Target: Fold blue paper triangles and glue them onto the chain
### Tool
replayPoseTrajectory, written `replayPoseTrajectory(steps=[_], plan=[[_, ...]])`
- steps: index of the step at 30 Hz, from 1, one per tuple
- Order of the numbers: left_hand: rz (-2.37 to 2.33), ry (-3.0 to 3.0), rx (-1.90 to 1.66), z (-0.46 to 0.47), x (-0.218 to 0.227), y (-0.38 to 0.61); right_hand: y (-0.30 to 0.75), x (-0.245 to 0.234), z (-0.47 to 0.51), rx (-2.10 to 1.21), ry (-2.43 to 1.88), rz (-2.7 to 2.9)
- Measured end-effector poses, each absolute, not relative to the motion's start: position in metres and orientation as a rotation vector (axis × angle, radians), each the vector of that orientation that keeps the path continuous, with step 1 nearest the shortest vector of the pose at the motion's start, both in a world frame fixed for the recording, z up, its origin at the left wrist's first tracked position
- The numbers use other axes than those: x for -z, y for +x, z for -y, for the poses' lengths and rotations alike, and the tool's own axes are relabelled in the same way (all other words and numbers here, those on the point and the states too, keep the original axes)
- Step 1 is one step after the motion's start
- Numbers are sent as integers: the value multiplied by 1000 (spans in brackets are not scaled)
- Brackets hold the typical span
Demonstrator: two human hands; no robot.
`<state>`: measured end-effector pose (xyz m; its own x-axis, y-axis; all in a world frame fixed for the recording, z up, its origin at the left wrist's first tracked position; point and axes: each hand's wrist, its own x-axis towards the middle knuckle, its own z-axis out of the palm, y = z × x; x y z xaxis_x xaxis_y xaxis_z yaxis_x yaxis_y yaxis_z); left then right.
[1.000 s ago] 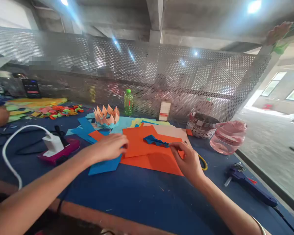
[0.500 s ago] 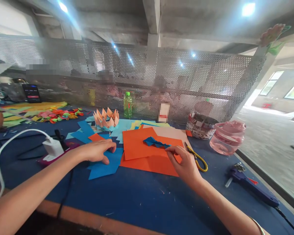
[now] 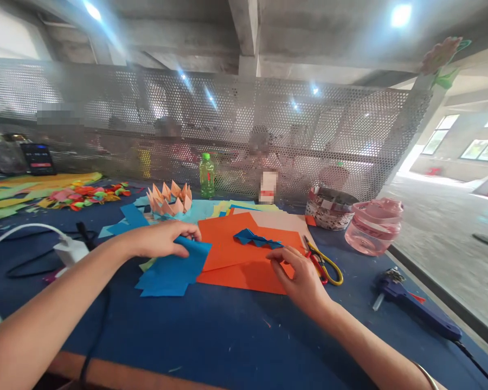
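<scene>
right hand (image 3: 299,283) | yellow-handled scissors (image 3: 329,273) just beside | hot glue gun (image 3: 415,309) farther right

Your left hand (image 3: 162,239) holds up the edge of a blue paper sheet (image 3: 173,273) beside the orange paper (image 3: 231,271), while your right hand (image 3: 299,279) rests on that orange paper, just below a folded blue strip (image 3: 256,238) and near yellow-handled scissors (image 3: 324,269) on the navy tabletop (image 3: 211,330).

Ahead of me: perforated metal screen (image 3: 244,119) along my blue-topped table (image 3: 211,336) | above me: concrete beams (image 3: 246,32), bright ceiling lights (image 3: 401,16) | to my right: grey concrete floor (image 3: 443,227), daylit windows (image 3: 482,149)
</scene>
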<state>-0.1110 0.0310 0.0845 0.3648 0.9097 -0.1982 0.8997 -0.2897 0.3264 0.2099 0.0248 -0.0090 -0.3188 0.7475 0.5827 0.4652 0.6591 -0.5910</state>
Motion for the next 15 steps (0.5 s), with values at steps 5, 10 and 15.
replayPoseTrajectory(steps=[5,10,15], plan=[[-1438,2210,-33,-48,-85,-86,209,13,-25,-446,-964,2031],[-1586,2278,183,-56,-76,-109,210,16,-27,-467,-982,2052],[-1877,2206,326,-46,-66,-139,211,19,-26,-501,-992,2073]])
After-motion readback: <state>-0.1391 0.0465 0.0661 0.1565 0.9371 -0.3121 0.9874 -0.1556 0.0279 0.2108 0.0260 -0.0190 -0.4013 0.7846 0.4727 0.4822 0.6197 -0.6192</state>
